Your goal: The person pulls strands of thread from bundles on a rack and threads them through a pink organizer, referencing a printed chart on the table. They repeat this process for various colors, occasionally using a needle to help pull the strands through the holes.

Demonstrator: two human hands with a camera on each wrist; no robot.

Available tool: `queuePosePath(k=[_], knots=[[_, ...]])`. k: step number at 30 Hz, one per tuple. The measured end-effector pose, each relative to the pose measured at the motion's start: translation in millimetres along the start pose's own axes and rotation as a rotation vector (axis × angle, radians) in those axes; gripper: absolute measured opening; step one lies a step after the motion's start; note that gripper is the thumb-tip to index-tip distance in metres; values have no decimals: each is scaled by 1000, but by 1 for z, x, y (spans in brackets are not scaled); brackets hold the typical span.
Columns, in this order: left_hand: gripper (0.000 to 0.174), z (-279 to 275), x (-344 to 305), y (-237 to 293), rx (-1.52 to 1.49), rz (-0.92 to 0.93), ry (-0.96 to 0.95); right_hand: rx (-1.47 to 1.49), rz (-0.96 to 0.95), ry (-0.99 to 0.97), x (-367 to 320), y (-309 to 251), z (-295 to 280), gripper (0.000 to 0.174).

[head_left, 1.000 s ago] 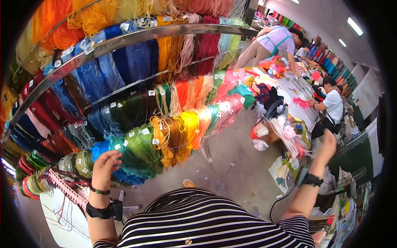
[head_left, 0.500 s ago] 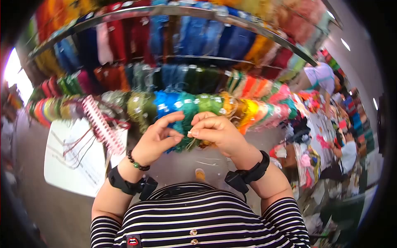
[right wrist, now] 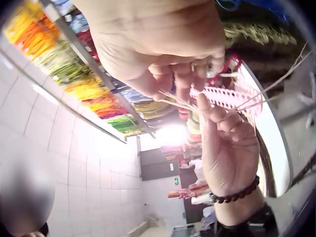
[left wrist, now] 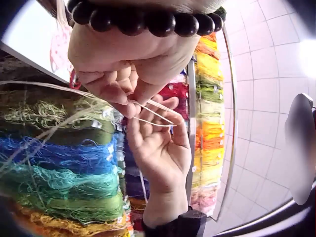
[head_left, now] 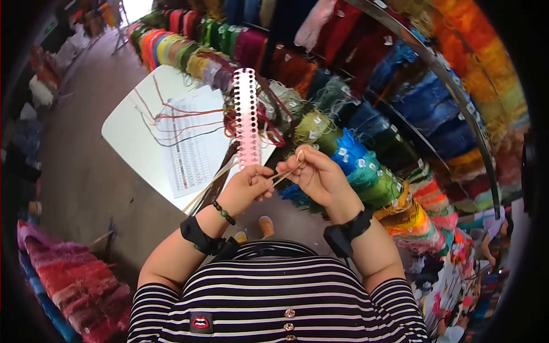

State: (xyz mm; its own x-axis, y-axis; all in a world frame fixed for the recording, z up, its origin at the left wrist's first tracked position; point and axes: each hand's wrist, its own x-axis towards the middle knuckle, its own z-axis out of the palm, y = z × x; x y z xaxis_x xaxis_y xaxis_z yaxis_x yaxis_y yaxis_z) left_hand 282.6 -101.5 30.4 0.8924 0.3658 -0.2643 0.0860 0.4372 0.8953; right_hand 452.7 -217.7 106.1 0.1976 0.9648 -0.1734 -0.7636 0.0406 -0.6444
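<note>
Pale beige thread (head_left: 284, 176) runs doubled between my two hands over the near end of the white table. My left hand (head_left: 245, 190) pinches it between thumb and forefinger, and its loose tails (head_left: 207, 187) trail down to the left. In the left wrist view a narrow loop of the thread (left wrist: 157, 117) reaches the fingers of my right hand (left wrist: 165, 158). That hand (head_left: 321, 178) has its fingers curled, with thumb and fingertips holding the loop end. Just beyond the hands lies a pink and white strip (head_left: 246, 114) with holes along both edges, dark red threads beside it.
On the white table (head_left: 123, 128) lie a printed sheet (head_left: 191, 168) and several cut threads. Racks of coloured skeins, among them blue ones (head_left: 344, 151), curve along the right. Red and pink skeins (head_left: 74, 280) hang at lower left. Grey floor (head_left: 74, 160) shows beside the table.
Apart at first, my hands have come together and now have thread stretched between them. The view has turned left, from the skein rack and the work table with people towards the white table.
</note>
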Motion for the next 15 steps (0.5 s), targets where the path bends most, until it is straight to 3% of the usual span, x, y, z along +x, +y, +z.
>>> queuePosePath(k=[3,5,6,10,15], knots=[[34,-21,-9,-14,105,-125,55,-295,174,74,36,-1,-13,14],[27,-38,-12,-19,232,-181,138,-699,86,160,59,19,-28,16],[27,-44,-12,-17,175,-179,204,-902,35,197,71,32,-39,17],[25,-52,-5,-16,-68,-105,404,-1252,32,113,84,64,-52,24],[23,-45,6,-6,-186,-134,501,-1218,124,81,93,86,-56,25]])
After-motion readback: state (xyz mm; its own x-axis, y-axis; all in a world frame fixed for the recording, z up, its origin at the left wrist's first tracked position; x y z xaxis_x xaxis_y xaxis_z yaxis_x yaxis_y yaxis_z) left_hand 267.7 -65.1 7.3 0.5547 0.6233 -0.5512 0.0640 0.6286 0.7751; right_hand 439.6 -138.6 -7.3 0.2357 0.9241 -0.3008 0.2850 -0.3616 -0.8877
